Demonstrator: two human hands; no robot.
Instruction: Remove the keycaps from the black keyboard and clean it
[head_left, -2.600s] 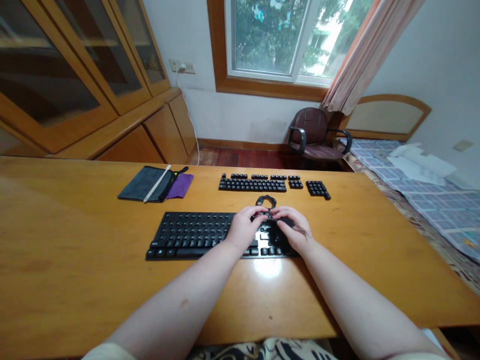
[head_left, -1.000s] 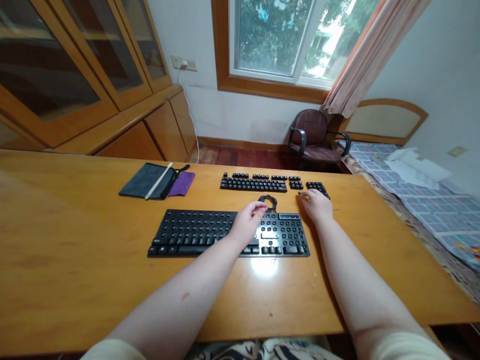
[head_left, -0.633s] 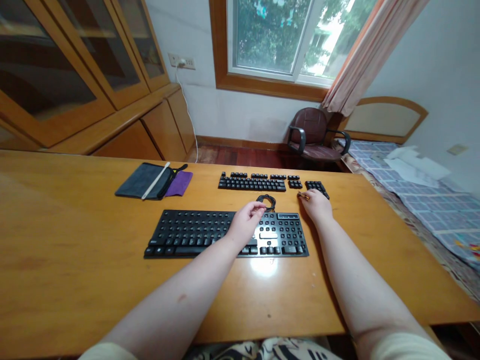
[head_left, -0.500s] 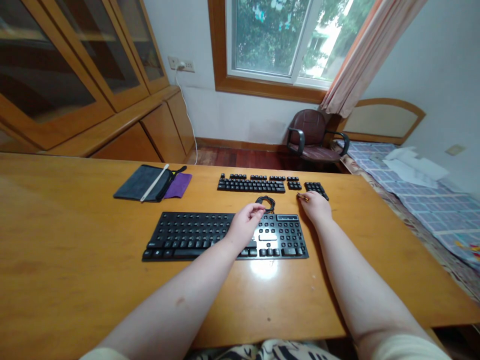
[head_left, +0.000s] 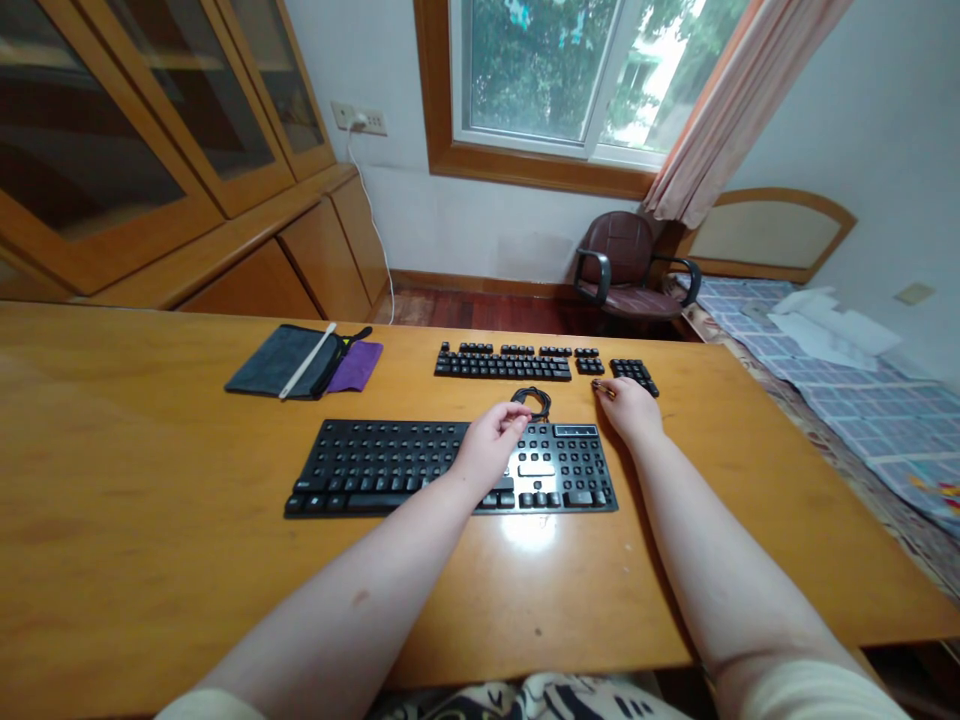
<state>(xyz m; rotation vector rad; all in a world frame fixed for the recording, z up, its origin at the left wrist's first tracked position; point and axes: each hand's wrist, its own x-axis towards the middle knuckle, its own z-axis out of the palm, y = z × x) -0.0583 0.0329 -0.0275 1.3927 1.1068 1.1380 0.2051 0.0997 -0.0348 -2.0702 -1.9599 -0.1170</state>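
Observation:
A black keyboard [head_left: 390, 465] lies on the table with most of its keycaps off; the bottom row and a few others are on. Above its right half is my left hand [head_left: 491, 435], thumb and fingers pinched together; whatever is between them, if anything, is too small to see. To the right, past the keyboard's back corner, my right hand [head_left: 630, 408] is closed on a small, thin item [head_left: 602, 389], dark with a brassy tint, whose kind I cannot tell. Loose keycaps [head_left: 502, 367] stand in rows behind the keyboard. Some number-pad keycaps [head_left: 631, 370] sit just beyond my right hand.
A coiled black cable [head_left: 546, 400] rests behind the keyboard. At the back left lie a dark grey pouch [head_left: 270, 365], a white stick [head_left: 307, 362] across it and a purple cloth [head_left: 356, 367]. A brown armchair [head_left: 622, 255] stands past the table's [head_left: 150, 500] far edge.
The view has tipped slightly, so the whole scene sits a little higher. Both hands keep nearly the same place and grip.

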